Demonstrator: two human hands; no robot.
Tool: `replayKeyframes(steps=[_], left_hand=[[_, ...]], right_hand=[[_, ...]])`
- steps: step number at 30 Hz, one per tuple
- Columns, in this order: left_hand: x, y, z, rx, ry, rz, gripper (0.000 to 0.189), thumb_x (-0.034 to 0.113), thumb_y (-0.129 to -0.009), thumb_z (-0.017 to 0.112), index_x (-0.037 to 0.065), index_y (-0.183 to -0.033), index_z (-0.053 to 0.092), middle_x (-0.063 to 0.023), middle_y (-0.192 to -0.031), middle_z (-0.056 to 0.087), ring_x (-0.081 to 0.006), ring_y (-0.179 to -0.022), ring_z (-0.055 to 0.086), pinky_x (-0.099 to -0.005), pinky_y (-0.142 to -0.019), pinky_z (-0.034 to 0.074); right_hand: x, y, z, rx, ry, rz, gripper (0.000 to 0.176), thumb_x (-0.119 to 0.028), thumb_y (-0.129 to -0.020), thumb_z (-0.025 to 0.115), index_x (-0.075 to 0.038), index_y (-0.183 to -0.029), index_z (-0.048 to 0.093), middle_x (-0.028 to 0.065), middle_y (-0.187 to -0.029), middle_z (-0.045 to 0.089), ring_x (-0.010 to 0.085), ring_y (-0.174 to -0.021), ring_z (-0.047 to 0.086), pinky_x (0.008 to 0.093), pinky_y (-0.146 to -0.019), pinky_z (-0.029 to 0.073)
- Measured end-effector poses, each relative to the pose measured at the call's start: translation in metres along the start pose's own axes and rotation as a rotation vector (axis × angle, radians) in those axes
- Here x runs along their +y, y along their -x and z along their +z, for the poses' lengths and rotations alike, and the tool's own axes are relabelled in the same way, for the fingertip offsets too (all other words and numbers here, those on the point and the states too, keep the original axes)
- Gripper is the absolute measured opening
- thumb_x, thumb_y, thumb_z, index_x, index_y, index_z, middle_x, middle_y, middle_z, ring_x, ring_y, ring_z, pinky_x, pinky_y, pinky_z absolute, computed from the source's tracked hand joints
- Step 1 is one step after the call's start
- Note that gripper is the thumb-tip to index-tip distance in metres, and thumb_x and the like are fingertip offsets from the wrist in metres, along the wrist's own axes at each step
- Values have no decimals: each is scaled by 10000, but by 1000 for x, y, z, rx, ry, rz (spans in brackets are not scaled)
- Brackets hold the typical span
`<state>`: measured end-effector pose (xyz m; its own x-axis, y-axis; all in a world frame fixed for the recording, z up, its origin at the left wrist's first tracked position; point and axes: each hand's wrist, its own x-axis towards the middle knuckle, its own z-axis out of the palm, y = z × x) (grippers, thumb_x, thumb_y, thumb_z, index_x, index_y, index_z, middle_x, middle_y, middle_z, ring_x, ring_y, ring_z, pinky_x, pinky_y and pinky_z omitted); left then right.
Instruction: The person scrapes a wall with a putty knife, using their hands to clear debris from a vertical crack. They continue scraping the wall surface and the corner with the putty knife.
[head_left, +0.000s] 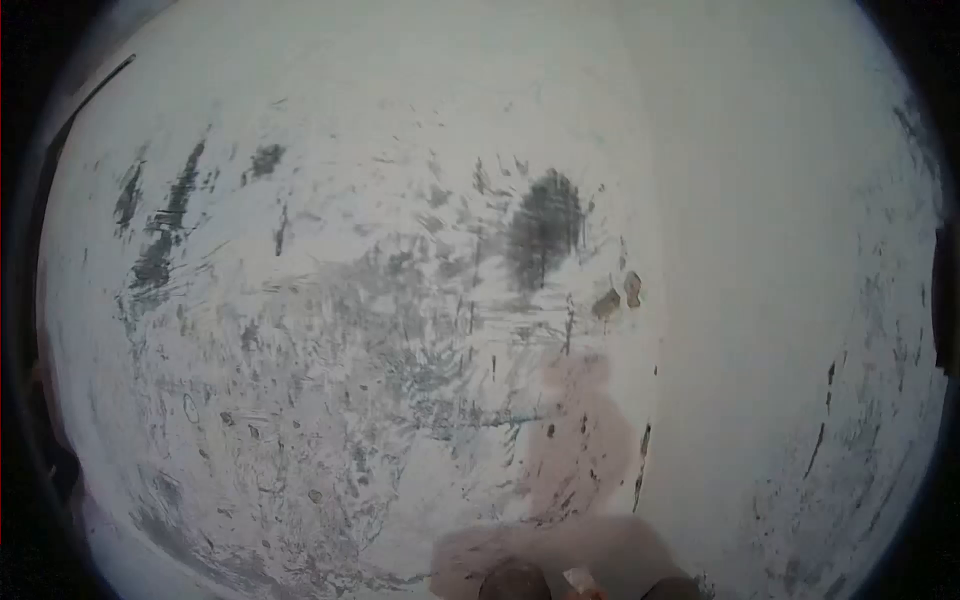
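Note:
A dark, rounded brown shape (515, 580) shows at the bottom edge, cut off by the frame. Right of it are a small pale piece (578, 577) with an orange-brown patch below and a second dark shape (672, 590). These look like parts of a hand close to the wall, most likely my right; I cannot tell what its fingers hold. My left hand is out of view. Ahead, a white wall surface (330, 60) fills the view, with scuffed, flaking paint. A large dark grey patch (546, 228) marks its middle. Over the lower part falls a reddish-brown shadow (580, 450).
Dark streaks (170, 220) run down the wall's left side. Two small brown chips (620, 293) sit near a vertical line where a smoother pale band (740, 200) begins. More scratches (825, 420) mark the right. A thin dark edge (85, 105) borders the upper left.

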<state>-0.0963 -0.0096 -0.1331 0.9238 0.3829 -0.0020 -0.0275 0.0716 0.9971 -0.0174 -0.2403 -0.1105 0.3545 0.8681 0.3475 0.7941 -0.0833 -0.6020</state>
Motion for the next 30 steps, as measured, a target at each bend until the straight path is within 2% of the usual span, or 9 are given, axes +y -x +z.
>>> replayKeyframes(steps=[3,5,7,9,11,12,16,19,30], left_hand=[[-11,-8,14,-28,-34,-74,846,592,-865,571,79,-1470,275,-97,-1302,501,-310,-1062,609,-487,-861,537],[7,-36,11,250,-93,52,484,369,-967,547,8,-1286,499,-91,-995,657,-166,-983,623,-348,-767,574],[137,16,46,317,-113,168,458,388,-963,543,-53,-1051,631,-109,-922,664,-163,-765,653,-318,-618,534],[219,32,51,411,-495,159,488,387,-944,575,-95,-906,640,-131,-761,669,-158,-708,652,-334,-589,521],[204,-34,6,555,-523,618,550,434,-919,593,-107,-816,609,-206,-688,626,-176,-603,622,-374,-545,479],[233,-43,0,491,-433,527,546,428,-923,584,-100,-785,597,-191,-666,615,-199,-601,620,-376,-561,485],[333,-34,18,557,-451,600,455,347,-941,538,-92,-826,581,-123,-693,608,-200,-661,636,-355,-589,510],[350,-40,8,501,-324,506,321,231,-925,532,-82,-863,570,-144,-739,628,-236,-623,672,-367,-464,593],[361,-62,-12,718,-669,577,405,285,-921,577,-113,-849,553,-204,-749,624,-266,-625,664,-381,-496,556]], right_hand=[[-10,-12,-19,-71,106,169,457,-183,-925,576,-99,-1366,487,188,-1224,602,295,-1090,602,407,-898,477],[-24,-30,-38,-62,118,180,502,-233,-927,583,-124,-1400,456,193,-1258,585,269,-1115,601,392,-906,478],[-58,-46,-64,-77,116,188,549,-282,-928,590,-149,-1434,424,199,-1293,569,244,-1140,601,377,-915,479],[-105,-62,-94,211,-45,17,565,-103,-869,620,-197,-1407,476,229,-990,660,401,-872,639,464,-733,485],[-112,-96,-100,432,5,-177,520,-100,-896,589,-189,-1397,482,225,-815,640,396,-718,620,426,-657,487],[-123,-114,-109,497,-14,-232,515,-119,-915,569,-203,-1411,461,199,-807,643,367,-673,619,432,-621,489],[-143,-176,-124,581,-29,-285,472,-182,-964,515,-231,-1426,432,169,-763,641,356,-642,631,456,-581,496],[-152,-201,-118,568,-70,-223,455,-188,-966,509,-229,-1415,447,188,-753,635,374,-663,625,457,-600,490],[-160,-236,-94,587,-152,-164,439,-261,-992,459,-236,-1430,422,155,-723,625,361,-628,631,475,-591,515]])
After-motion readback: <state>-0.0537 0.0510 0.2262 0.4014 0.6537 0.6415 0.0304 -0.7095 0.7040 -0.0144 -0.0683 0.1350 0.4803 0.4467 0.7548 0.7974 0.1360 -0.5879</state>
